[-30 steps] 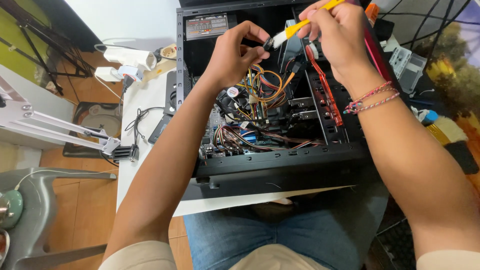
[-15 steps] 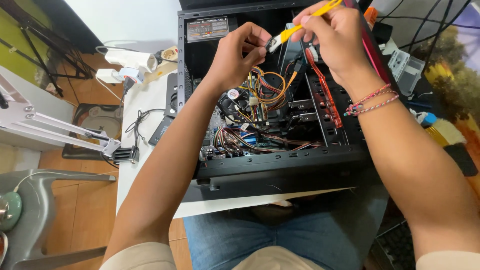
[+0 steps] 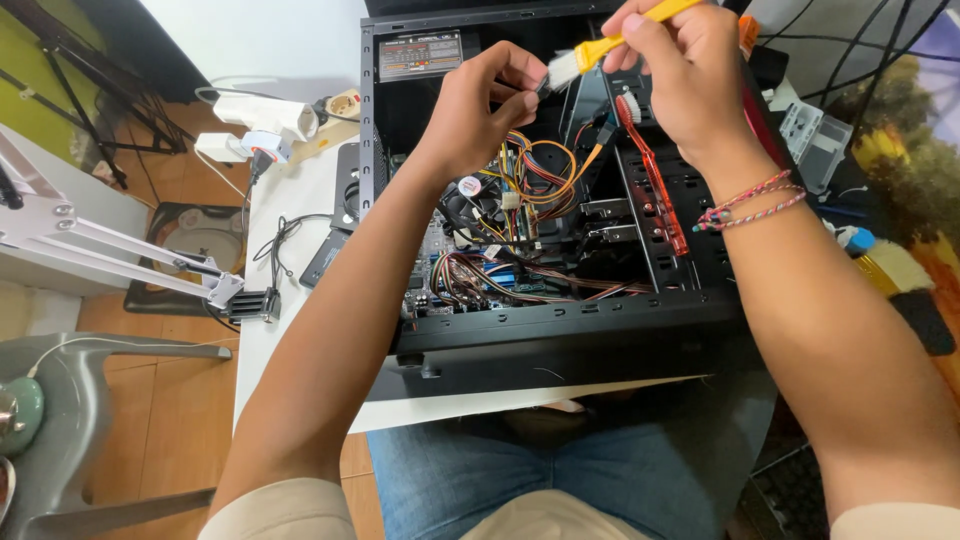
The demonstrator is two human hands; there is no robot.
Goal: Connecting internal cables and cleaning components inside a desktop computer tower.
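— fingers [image 3: 520, 95] of the left hand [image 3: 480, 110] are curled nearly shut, tips pinched on something small and dark; i cannot tell what it is

— and the other side?

— right hand [image 3: 690, 75] is closed round the yellow handle of a small brush [image 3: 600, 50], gripping it near the top edge of view

— which way does the brush lie?

— its long axis runs from the right fingers down and leftward, pale bristles pointing straight at the left fingertips, just beside them, maybe touching. the right hand holds it; the left is the nearer one to the bristle end

— what's under them?

— both hands hover inside an open black computer case [image 3: 560, 330] on a white counter [image 3: 300, 170]. below the left fingers sits a bundle of coloured wires [image 3: 530, 180] and a round cooler fan [image 3: 465, 205]; below the right fingers a red cable [image 3: 655, 190] runs along the drive bays

— anything off to the side?

— well left of the left fingers, a white power strip [image 3: 265, 115] on the counter
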